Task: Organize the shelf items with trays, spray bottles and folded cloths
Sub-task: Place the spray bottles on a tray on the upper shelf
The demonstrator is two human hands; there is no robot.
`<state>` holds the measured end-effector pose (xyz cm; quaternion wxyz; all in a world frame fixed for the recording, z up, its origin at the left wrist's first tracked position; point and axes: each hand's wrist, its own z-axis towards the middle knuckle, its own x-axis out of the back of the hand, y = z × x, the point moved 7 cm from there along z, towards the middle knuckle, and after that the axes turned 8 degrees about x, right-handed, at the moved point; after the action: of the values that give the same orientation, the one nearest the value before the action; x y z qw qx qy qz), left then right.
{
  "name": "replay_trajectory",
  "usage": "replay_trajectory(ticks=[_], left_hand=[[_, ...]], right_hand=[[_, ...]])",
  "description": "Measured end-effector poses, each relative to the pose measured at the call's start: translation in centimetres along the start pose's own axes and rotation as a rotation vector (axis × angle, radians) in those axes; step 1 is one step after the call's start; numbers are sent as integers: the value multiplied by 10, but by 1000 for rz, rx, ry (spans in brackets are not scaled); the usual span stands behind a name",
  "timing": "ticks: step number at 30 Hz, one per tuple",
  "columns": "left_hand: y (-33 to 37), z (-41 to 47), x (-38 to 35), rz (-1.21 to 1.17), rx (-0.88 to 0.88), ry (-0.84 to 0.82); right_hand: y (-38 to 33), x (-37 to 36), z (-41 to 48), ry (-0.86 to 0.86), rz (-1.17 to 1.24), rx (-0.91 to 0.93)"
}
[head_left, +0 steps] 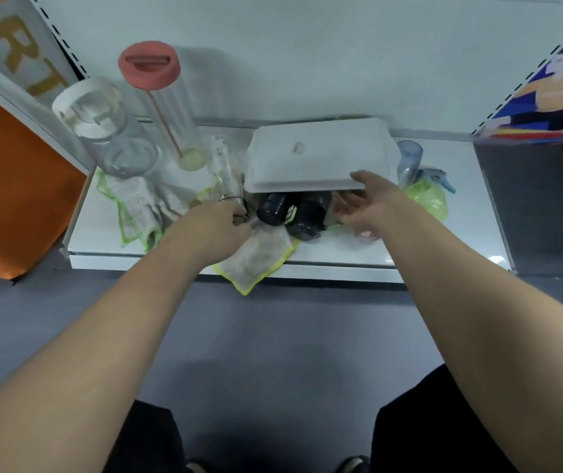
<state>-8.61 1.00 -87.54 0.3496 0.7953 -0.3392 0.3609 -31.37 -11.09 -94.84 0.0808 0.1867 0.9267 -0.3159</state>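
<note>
— Two hands over the shelf; what does each have?

— Both reach forward over the white shelf [444, 240]. The left hand [216, 227] is curled, fingers closed around something small and metallic at the base of a clear glass bottle [225, 175]; whether it grips the bottle itself I cannot tell. The right hand [365, 203] is open, thumb on the near rim of the tray [317, 153], fingers spread beneath that edge.

— Nearest thing to the hands?

— Under the left wrist lies a cloth [256, 261], pale and nubbly with a yellow-green hem, one corner hanging over the shelf's front lip. Left of that hand is a second cloth [136, 206], same trim, crumpled.

— And between the hands?

— Two dark cups [290, 209], smooth black plastic, tipped on their sides, partly covered by the tray.

— Describe the tray.

— White, rectangular, rounded corners, matte plastic, a small label at its middle. It appears upside down, tilted, near edge raised over the cups.

— Right of the right hand?

— A spray bottle [423, 186]: translucent lime-green body, teal trigger. Just behind it stands a grey-blue translucent tumbler [409, 158].

— Farther back?

— Beyond the left hand, a ribbed clear pitcher [167, 110] with a salmon lid, and a clear jar [102, 128] with a white lid, both against the white back panel.
</note>
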Motion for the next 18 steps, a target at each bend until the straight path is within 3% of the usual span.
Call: replay_trajectory(ticks=[10,18], left_hand=[[2,11,5,-68,-31,89],[20,13,17,-147,-192,359]], right_hand=[[-14,-18,6,-86,110,159],[-30,-43,6,-251,217,349]])
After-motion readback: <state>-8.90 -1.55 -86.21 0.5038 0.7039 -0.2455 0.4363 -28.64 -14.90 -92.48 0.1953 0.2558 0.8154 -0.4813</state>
